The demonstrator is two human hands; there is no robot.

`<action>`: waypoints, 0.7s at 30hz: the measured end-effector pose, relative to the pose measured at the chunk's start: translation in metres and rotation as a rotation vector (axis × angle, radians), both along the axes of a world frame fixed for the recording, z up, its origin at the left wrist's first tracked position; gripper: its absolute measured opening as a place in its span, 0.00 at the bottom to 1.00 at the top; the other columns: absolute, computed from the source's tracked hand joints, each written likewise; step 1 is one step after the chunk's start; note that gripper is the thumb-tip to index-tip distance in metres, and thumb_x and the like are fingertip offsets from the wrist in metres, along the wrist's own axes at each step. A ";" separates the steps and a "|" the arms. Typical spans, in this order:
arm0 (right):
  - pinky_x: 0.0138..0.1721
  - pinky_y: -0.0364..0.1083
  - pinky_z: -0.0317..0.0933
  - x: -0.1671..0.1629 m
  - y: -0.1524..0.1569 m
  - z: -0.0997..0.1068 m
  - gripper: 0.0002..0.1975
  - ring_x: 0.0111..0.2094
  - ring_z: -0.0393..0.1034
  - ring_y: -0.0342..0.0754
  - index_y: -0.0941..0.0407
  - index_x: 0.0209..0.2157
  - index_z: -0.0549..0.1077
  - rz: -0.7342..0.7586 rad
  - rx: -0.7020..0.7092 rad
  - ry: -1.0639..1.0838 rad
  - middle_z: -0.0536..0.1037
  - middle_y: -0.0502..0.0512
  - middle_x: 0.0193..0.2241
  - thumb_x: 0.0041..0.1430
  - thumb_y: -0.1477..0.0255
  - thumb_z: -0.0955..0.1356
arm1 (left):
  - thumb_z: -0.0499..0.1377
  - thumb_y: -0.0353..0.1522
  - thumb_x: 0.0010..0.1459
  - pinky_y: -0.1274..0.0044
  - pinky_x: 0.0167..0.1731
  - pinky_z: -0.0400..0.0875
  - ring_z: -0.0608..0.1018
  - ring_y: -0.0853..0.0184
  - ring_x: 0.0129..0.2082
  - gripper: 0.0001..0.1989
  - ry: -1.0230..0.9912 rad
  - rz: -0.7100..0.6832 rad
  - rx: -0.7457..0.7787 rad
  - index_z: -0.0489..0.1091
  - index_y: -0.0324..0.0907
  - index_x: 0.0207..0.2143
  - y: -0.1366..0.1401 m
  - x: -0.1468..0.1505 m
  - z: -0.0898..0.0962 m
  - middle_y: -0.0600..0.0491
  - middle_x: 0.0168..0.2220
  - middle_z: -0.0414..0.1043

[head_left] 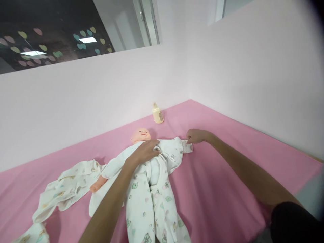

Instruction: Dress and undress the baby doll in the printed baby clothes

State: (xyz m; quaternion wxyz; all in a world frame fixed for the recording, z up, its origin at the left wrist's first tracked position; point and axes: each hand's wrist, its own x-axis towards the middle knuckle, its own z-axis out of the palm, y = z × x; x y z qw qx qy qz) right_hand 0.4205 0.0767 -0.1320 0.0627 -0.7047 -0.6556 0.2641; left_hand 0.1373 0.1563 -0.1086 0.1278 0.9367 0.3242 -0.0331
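A baby doll [141, 134] lies on its back, its head toward the wall, in a white long-sleeved top. A white printed romper [162, 202] is spread over its body and legs, with one sleeve [187, 147] stretched out to the right. My left hand [146, 151] rests across the doll's chest, a fold of the romper's front edge between its thumb and fingers. At the sleeve's end, my right hand [196, 136] is closed, pinching the cuff. The doll's bare hand [98, 184] shows at the left; its other hand is hidden.
A pale yellow pump bottle [158, 114] stands behind the doll by the white wall [101, 98]. Another printed baby garment [67, 184] lies crumpled at the left, with more printed cloth [34, 235] near the bottom edge. Pink fabric [215, 189] covers the surface.
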 end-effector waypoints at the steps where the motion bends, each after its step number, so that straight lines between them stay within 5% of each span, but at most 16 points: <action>1: 0.24 0.43 0.49 0.003 0.000 0.000 0.16 0.22 0.62 0.42 0.56 0.18 0.59 -0.013 0.020 0.005 0.69 0.50 0.20 0.53 0.73 0.70 | 0.52 0.41 0.61 0.65 0.62 0.59 0.64 0.54 0.64 0.28 -0.009 0.014 -0.014 0.61 0.40 0.62 0.000 -0.002 0.000 0.46 0.65 0.61; 7: 0.27 0.42 0.57 0.020 0.000 0.008 0.07 0.29 0.68 0.44 0.56 0.29 0.66 -0.209 0.312 0.279 0.76 0.55 0.32 0.59 0.70 0.65 | 0.53 0.45 0.60 0.64 0.62 0.61 0.65 0.52 0.64 0.30 -0.070 0.035 -0.060 0.61 0.42 0.62 0.001 -0.011 0.003 0.46 0.64 0.63; 13: 0.26 0.42 0.60 0.021 0.004 0.015 0.06 0.26 0.65 0.44 0.55 0.32 0.67 -0.478 0.666 0.615 0.71 0.51 0.26 0.59 0.67 0.66 | 0.53 0.44 0.61 0.64 0.64 0.57 0.62 0.54 0.66 0.32 -0.036 0.094 -0.080 0.58 0.43 0.65 -0.004 -0.020 0.014 0.46 0.67 0.58; 17: 0.27 0.43 0.65 0.010 0.011 0.011 0.06 0.27 0.66 0.44 0.53 0.34 0.64 -0.576 0.664 0.888 0.68 0.48 0.27 0.61 0.66 0.64 | 0.52 0.43 0.61 0.66 0.62 0.59 0.64 0.55 0.65 0.29 -0.009 0.064 -0.058 0.60 0.42 0.63 -0.006 -0.015 0.015 0.45 0.66 0.60; 21: 0.30 0.45 0.69 -0.004 0.012 0.013 0.05 0.29 0.67 0.43 0.53 0.34 0.62 -0.616 0.592 1.148 0.67 0.47 0.29 0.62 0.68 0.63 | 0.48 0.40 0.63 0.68 0.46 0.69 0.76 0.54 0.48 0.17 0.039 0.059 0.056 0.70 0.41 0.45 -0.005 0.007 0.010 0.44 0.50 0.75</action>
